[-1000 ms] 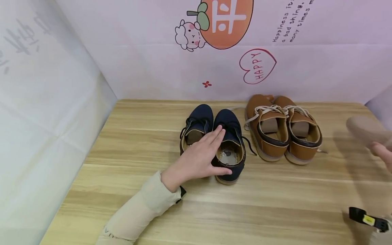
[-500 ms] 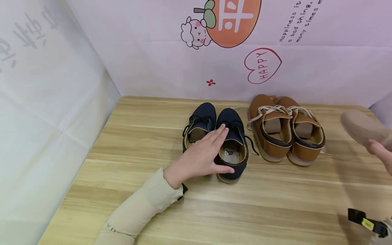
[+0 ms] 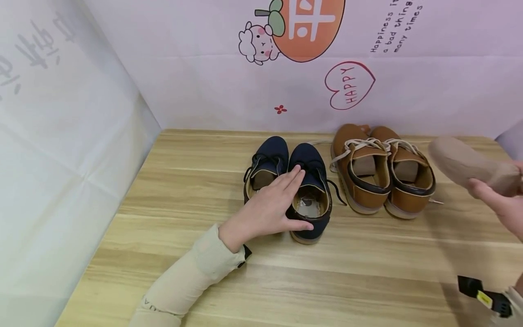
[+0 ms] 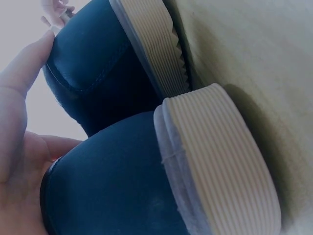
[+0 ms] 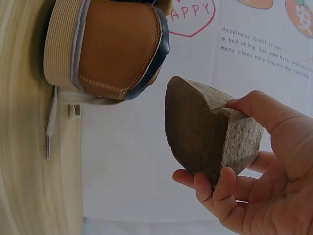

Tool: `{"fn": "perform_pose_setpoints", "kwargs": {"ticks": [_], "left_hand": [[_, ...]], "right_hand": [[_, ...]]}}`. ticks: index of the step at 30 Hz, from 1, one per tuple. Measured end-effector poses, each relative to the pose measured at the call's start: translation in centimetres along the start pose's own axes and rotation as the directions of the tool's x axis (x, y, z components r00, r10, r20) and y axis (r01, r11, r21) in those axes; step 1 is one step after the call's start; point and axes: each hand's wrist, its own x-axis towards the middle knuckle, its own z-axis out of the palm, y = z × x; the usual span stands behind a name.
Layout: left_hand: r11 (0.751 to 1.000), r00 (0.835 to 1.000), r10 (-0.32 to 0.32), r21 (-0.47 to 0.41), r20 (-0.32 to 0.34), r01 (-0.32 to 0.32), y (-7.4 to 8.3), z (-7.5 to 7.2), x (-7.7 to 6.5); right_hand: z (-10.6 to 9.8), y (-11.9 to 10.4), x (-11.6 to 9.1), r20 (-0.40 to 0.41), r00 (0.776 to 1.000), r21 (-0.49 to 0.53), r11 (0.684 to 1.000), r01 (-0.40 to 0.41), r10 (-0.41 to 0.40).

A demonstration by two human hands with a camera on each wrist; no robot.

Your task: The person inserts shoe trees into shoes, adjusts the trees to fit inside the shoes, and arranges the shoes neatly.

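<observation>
My left hand [image 3: 263,211] lies across two navy lace-up shoes, fingers outstretched to the laces of the right navy shoe [image 3: 307,159] and thumb at its heel. A pale insole shows inside that shoe. The left navy shoe [image 3: 273,149], partly hidden under my hand, has a brown insert [image 3: 263,180] in its throat. In the left wrist view, the thumb tip touches the heel of the farther navy shoe [image 4: 88,54]. Over at the right, my right hand [image 3: 500,206] grips a brownish moulded-pulp shoe insert [image 3: 466,163] above the table. The right wrist view shows the insert's hollow end [image 5: 198,137].
Right of the navy pair stands a pair of brown shoes [image 3: 369,200] with cream laces, each with an insert inside. All stand on a wood-grain table [image 3: 327,281], near a printed white backdrop [image 3: 212,95]. A white sheet [image 3: 81,150] borders the left side.
My right hand has come further into view, moving left with the shoe insert towards the brown shoes. The left hand stays in place on the navy shoes. The head view shifted slightly.
</observation>
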Motion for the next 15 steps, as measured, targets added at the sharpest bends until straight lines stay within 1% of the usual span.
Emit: {"fn": "perform_pose_setpoints", "kwargs": {"ticks": [2, 6, 9, 12, 15], "left_hand": [[1.000, 1.000, -0.001, 0.003, -0.001, 0.001, 0.0, 0.0, 0.0], [1.000, 1.000, -0.003, 0.012, -0.004, 0.003, 0.0, 0.1, 0.0], [1.000, 1.000, -0.002, 0.011, -0.004, 0.002, 0.0, 0.1, 0.0], [1.000, 1.000, -0.001, 0.008, -0.003, 0.001, 0.0, 0.1, 0.0], [1.000, 1.000, 0.000, 0.009, -0.006, 0.000, 0.0, 0.0, 0.0]], "right_hand": [[0.0, -0.6, -0.2, 0.016, 1.000, 0.012, 1.000, -0.015, 0.015], [0.4, -1.2, -0.6, 0.031, 0.999, -0.014, 0.999, 0.035, -0.034], [0.8, -1.5, -0.9, 0.058, 0.994, -0.017, 0.995, 0.098, -0.097], [1.0, -2.0, -1.1, 0.097, 0.987, 0.012, 0.992, 0.125, -0.126], [1.2, -2.5, -1.4, 0.124, 0.980, 0.006, 0.988, 0.154, -0.153]]}}
